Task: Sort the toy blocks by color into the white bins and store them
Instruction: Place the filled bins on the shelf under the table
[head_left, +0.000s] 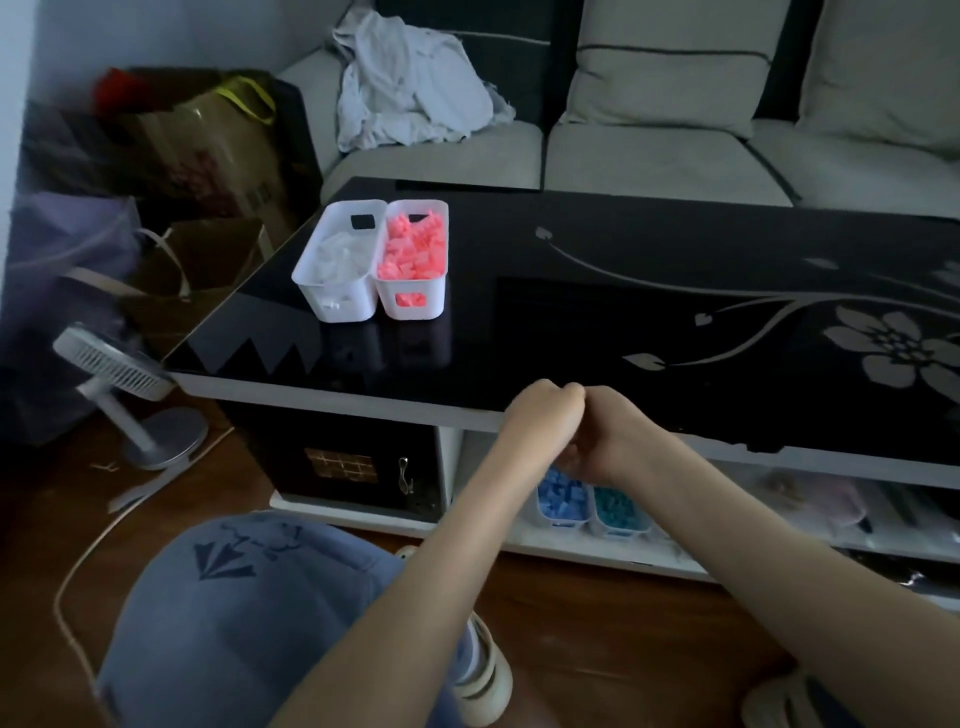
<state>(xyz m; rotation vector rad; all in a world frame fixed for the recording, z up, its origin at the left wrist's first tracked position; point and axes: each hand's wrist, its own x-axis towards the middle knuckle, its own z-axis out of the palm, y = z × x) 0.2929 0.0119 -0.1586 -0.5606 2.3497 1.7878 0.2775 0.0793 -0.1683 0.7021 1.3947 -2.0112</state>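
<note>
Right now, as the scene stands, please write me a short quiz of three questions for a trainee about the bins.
1. True or false: the bin of pink blocks stands on the table top.
2. Which colours fill the two bins on the lower shelf? A) red and yellow B) blue and teal C) green and white
3. How many white bins show in all?
Key: 1 true. 2 B: blue blocks, teal blocks. 3 four, counting the bin of white blocks.

Forearms (415, 597) bare down to the lower frame edge. At lower left, blue-grey trousers (234, 623) with a dark printed motif (223, 558) on the knee. Cream strapped sandals (483, 680) along the bottom.
</note>
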